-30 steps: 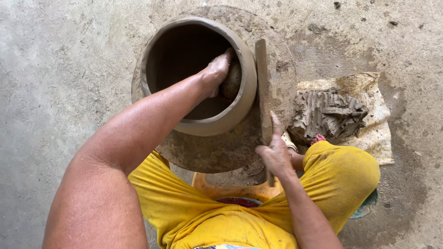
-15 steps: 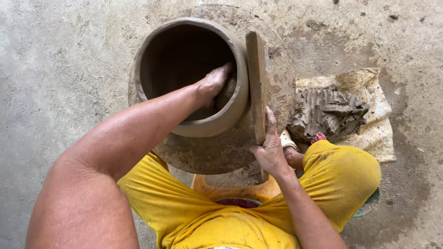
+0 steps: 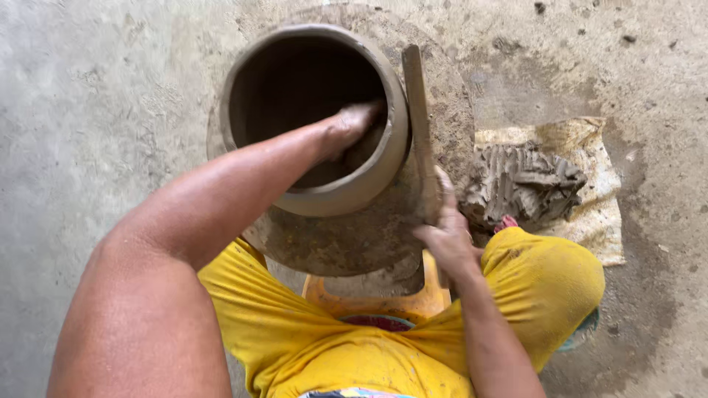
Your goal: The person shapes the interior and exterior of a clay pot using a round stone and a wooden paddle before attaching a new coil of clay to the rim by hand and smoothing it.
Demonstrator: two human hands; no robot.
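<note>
A large grey clay pot (image 3: 383, 173) stands with its mouth up on a round clay-smeared base (image 3: 354, 243). My left hand (image 3: 352, 124) reaches inside the pot and presses against the right inner wall; whether it holds anything there is hidden. My right hand (image 3: 445, 234) grips a flat wooden paddle (image 3: 417, 110), which lies edge-on against the pot's outer right side, opposite my left hand.
A lump of wet grey clay (image 3: 520, 183) lies on a yellowish cloth (image 3: 594, 210) to the right. My knees in yellow fabric (image 3: 546, 284) frame an orange stool (image 3: 369, 302) below the base. Rough concrete floor (image 3: 96, 110) lies all round.
The paddle has come down from a tilted pose and now lies nearly flush along the pot's right side. My left hand stays inside against the wall, shifted slightly.
</note>
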